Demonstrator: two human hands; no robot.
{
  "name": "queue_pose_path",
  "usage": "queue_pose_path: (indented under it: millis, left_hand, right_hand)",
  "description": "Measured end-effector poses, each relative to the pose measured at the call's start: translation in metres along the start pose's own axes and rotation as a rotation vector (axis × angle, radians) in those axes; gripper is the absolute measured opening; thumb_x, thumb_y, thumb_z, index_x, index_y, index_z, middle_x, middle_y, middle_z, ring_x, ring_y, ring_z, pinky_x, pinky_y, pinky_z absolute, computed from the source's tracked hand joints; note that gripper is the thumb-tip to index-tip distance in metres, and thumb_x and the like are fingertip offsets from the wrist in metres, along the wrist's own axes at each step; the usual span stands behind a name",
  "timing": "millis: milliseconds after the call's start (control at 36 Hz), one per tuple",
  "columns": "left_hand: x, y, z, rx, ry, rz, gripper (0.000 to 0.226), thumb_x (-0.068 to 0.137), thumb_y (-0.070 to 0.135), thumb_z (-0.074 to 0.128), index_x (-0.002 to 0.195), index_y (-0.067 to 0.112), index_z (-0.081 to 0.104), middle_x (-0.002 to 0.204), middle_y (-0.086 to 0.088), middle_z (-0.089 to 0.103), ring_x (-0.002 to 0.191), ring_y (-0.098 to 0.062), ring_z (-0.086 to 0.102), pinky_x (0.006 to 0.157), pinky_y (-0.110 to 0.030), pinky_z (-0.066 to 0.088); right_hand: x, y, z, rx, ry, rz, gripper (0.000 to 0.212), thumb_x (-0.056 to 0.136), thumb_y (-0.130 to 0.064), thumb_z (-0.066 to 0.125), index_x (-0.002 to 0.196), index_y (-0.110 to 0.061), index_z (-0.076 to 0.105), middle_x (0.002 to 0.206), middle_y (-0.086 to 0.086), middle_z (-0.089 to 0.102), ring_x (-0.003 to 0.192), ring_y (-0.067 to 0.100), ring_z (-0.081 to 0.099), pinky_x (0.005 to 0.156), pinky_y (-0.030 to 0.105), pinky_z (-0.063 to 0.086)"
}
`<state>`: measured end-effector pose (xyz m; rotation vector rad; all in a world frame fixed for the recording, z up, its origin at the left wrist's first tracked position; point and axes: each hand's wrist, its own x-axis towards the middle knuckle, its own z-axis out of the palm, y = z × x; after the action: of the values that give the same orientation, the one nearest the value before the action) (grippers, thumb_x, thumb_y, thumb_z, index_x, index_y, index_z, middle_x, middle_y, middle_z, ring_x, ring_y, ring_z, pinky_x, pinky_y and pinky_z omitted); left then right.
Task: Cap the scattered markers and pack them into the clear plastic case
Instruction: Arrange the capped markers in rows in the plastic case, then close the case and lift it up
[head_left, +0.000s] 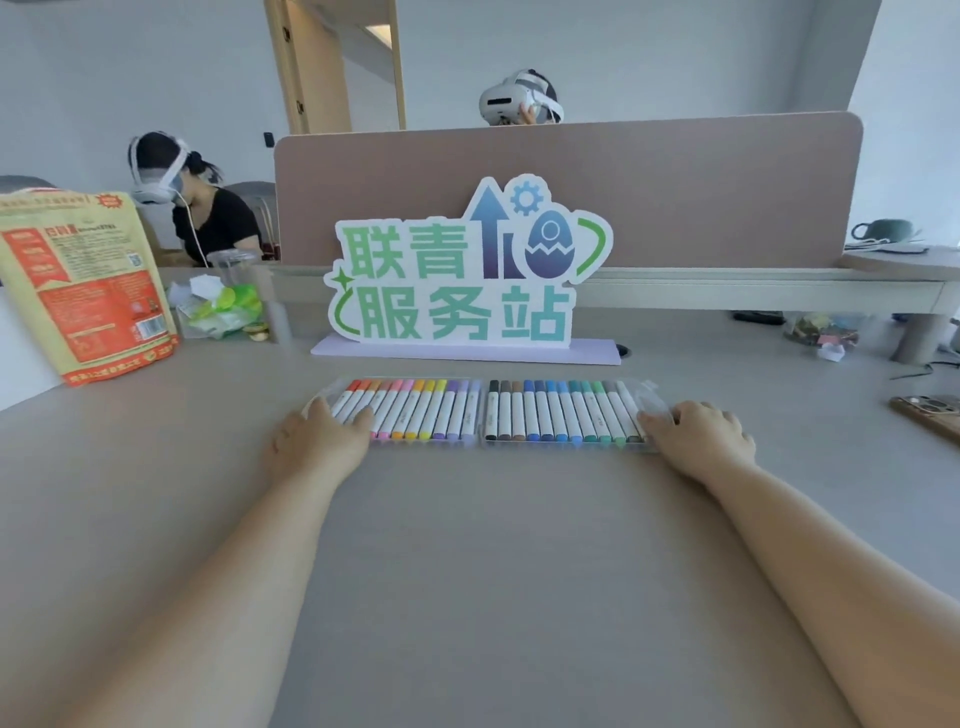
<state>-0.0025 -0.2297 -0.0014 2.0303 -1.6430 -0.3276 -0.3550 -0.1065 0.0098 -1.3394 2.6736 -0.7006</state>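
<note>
Two bare forearms are reaching forward across a plain grey-beige desk top. The left hand is gripping the left end of the clear plastic case, its thumb lying over the nearest markers. The right hand is gripping the opposite end with its fingers curled at the case's edge. The case is lying flat between the two hands. It is holding two rows of capped white-barrelled markers: warm colours beside the left hand, dark, blue and green ones beside the right hand.

Just beyond the case, a cut-out sign with green characters is standing upright on a pale lilac base. Out past the left hand, an orange-and-cream snack bag is standing, and beside it is a clear tub of wrappers. Out past the right hand, a phone is lying at the desk edge.

Behind the sign, a low shelf is running under a taupe partition, and a green mug is sitting at its right end. Farther off, two people wearing white headsets are sitting before pale walls and a wooden door frame.
</note>
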Motion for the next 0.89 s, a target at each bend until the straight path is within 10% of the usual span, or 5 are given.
queue_pose_path:
  millis: [250,389,528,667,889]
  left_hand:
    - [-0.016,0.020,-0.018,-0.511,0.086,0.111,0.055,0.087,0.030,0.062,0.137,0.016,0.043,0.140,-0.009,0.045,0.126,-0.028,0.044,0.095,-0.033,0.038]
    - [-0.035,0.057,-0.038,-0.816,0.090,0.342,0.056,0.087,0.019,0.058,0.140,0.021,0.038,0.135,0.015,0.043,0.118,-0.005,0.045,0.091,-0.024,0.034]
    - [-0.060,0.104,-0.050,-1.020,-0.085,0.532,0.070,0.091,0.016,0.055,0.148,0.031,0.018,0.132,0.033,0.040,0.116,0.010,0.048,0.105,-0.040,0.042]
    - [-0.086,0.142,-0.053,-1.038,-0.243,0.650,0.058,0.094,0.027,0.058,0.145,0.027,0.030,0.131,0.021,0.039,0.090,0.025,0.050,0.081,-0.008,0.042]
    - [-0.109,0.155,-0.038,-0.931,-0.302,0.797,0.079,0.077,0.035,0.077,0.138,0.050,0.029,0.140,0.032,0.035,0.132,0.002,0.035,0.110,-0.034,0.035]
  right_hand:
    - [-0.003,-0.006,-0.018,0.597,0.155,-0.001,0.037,0.082,-0.028,0.062,0.088,0.008,0.060,0.071,0.009,0.055,0.066,0.027,0.052,0.057,0.030,0.036]
    - [-0.013,-0.025,-0.045,1.016,0.257,-0.066,0.017,0.091,-0.034,0.049,0.087,-0.017,0.051,0.084,0.000,0.056,0.079,0.020,0.054,0.069,0.031,0.040]
    - [-0.033,-0.053,-0.072,1.355,0.140,-0.147,0.047,0.099,-0.051,0.025,0.106,-0.025,0.064,0.107,-0.006,0.070,0.101,0.011,0.064,0.092,0.030,0.048]
    - [-0.050,-0.070,-0.082,1.363,0.029,-0.282,0.059,0.099,-0.055,0.016,0.107,-0.029,0.068,0.102,-0.014,0.072,0.098,0.008,0.066,0.096,0.029,0.045]
    - [-0.057,-0.085,-0.071,1.357,-0.127,-0.340,0.063,0.097,-0.058,0.021,0.112,-0.020,0.069,0.118,-0.008,0.067,0.112,0.004,0.060,0.105,0.031,0.043]
